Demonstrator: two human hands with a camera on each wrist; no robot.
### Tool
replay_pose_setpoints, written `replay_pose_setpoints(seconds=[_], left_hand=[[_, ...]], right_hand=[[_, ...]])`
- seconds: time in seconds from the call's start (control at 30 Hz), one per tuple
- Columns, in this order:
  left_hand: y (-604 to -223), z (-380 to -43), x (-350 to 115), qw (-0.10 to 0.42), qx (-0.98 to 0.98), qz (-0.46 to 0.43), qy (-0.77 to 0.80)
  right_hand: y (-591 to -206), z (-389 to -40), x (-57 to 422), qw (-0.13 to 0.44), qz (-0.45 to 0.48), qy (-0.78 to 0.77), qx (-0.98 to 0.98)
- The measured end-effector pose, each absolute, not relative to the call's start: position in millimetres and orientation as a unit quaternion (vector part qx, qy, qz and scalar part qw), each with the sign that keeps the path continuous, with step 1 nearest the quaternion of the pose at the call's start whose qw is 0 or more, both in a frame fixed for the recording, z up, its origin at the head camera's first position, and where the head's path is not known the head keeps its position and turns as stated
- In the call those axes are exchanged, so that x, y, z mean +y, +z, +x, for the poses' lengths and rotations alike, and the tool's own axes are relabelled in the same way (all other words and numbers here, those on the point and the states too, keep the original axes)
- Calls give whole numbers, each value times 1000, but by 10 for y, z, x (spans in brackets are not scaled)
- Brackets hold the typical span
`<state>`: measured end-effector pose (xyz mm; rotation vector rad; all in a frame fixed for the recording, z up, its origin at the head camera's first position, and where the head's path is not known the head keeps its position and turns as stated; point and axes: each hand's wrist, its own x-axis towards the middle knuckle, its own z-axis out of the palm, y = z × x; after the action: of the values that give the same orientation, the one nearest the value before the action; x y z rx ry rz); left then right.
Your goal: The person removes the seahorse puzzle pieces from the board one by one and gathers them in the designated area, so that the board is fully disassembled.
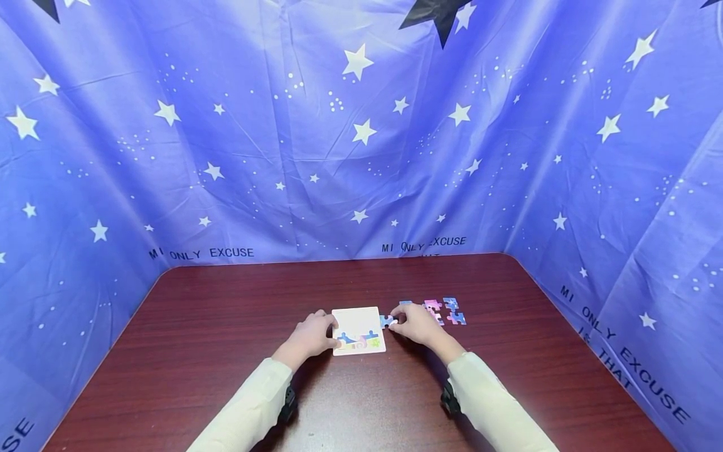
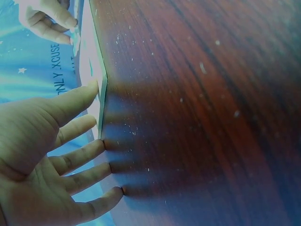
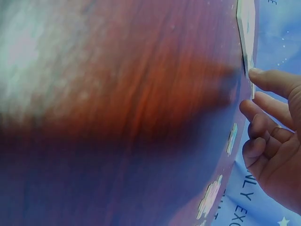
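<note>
A square white puzzle board [image 1: 357,319] lies on the table, its near part filled with coloured pieces [image 1: 360,343]. My left hand [image 1: 309,339] steadies the board's left edge. In the left wrist view its thumb [image 2: 82,101] rests on the rim, and the other fingers spread out nearly straight, tips at the edge and tabletop. Just off the board's right edge, my right hand [image 1: 419,325] pinches a blue-and-pink jigsaw piece [image 1: 386,321] between thumb and forefinger. The right wrist view has this hand's other fingers curled in loosely.
Several loose jigsaw pieces lie right of the board, among them a pink one [image 1: 433,305] and a blue one [image 1: 450,303]; the right hand partly covers others. The dark red wooden table [image 1: 237,301] meets a blue star-patterned curtain [image 1: 316,213] at the back and sides.
</note>
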<state>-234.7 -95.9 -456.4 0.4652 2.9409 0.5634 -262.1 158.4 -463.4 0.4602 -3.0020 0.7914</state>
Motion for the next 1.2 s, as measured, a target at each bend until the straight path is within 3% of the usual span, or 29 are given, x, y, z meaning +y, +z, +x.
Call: replay_pose_setpoints(seconds=[1.2], left_hand=[[-4568,-2345,-950,47,970,156,181]], right_hand=[[-4615,-2595,1905,0,128,251,-959]])
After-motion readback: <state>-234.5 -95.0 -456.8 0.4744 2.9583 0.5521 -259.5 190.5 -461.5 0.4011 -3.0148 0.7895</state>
